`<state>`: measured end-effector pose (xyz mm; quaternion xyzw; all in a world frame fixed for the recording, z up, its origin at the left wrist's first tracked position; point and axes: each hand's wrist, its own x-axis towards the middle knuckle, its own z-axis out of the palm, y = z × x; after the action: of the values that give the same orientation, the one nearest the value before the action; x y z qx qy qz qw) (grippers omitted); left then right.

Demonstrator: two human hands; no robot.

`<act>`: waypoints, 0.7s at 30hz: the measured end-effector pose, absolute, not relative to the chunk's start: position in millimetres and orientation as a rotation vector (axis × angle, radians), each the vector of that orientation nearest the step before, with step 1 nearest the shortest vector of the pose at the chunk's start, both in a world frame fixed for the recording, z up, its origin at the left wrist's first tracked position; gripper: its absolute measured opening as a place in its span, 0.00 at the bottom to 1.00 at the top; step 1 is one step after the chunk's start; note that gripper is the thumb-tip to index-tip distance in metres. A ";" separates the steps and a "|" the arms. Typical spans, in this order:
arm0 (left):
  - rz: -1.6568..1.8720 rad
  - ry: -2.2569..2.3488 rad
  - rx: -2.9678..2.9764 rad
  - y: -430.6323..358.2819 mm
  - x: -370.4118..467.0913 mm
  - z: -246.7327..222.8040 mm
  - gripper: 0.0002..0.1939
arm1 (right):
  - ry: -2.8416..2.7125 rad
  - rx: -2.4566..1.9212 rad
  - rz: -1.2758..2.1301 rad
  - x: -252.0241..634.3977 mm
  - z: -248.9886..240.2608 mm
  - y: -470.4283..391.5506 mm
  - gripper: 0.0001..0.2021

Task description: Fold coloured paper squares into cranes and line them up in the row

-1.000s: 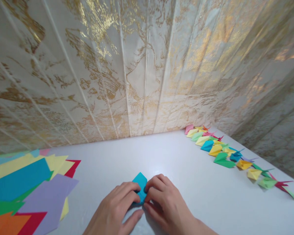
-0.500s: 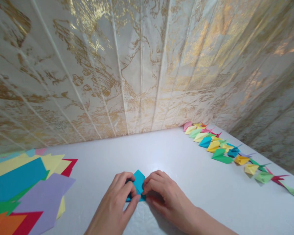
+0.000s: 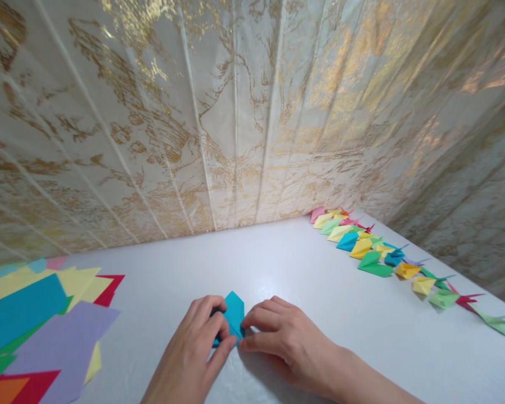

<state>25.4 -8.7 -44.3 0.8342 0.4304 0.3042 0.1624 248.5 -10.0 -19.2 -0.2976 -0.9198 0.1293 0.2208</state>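
A folded sheet of blue origami paper (image 3: 234,307) lies on the white table, its pointed end facing away from me. My left hand (image 3: 202,336) grips its left side, with the thumb and curled fingertips pressed on the lower part. At the right edge, my right hand (image 3: 288,336) has its thumb and index finger pinched on the lower right corner. Both hands are closed, and the fingers hide much of the paper's near half.
Loose coloured paper sheets (image 3: 67,342) are spread at the left, in purple, blue, yellow, red and orange. Several folded paper cranes (image 3: 444,297) and flatter folded pieces (image 3: 374,265) line the right edge of the white table (image 3: 219,258). Behind it hangs a gold-patterned curtain (image 3: 227,140).
My right thumb and fingers have drawn in along the paper's right edge, and the lower right corner no longer sticks out. The whole view has shifted slightly.
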 end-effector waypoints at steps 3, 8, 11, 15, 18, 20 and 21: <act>0.877 1.243 2.361 -9.8 28.0 -45.5 0.08 | -2.558 -0.822 0.354 248.1 -19.0 -10.8 0.10; 0.871 1.253 2.346 -10.0 28.3 -45.7 0.08 | -2.602 -0.826 0.319 248.1 -18.0 -11.2 0.08; 0.863 1.241 2.332 -9.7 27.6 -46.0 0.09 | -2.636 -0.835 0.296 248.4 -16.5 -12.4 0.07; 0.877 1.229 2.328 -8.2 26.8 -49.7 0.10 | -2.656 -0.837 0.288 248.1 -14.8 -15.3 0.09; 0.873 1.230 2.348 -7.3 26.8 -53.1 0.09 | -2.661 -0.839 0.284 247.1 -14.5 -16.6 0.09; 0.867 1.243 2.355 -7.5 27.5 -54.1 0.09 | -2.662 -0.837 0.277 246.4 -14.8 -16.7 0.09; 0.865 1.252 2.355 -7.7 28.0 -54.0 0.09 | -2.664 -0.833 0.272 246.2 -15.0 -16.5 0.09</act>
<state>28.0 -7.7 -54.0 0.8280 0.4402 0.3041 0.1679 246.2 -16.5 -15.0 -0.2930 -0.9364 0.0958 0.1678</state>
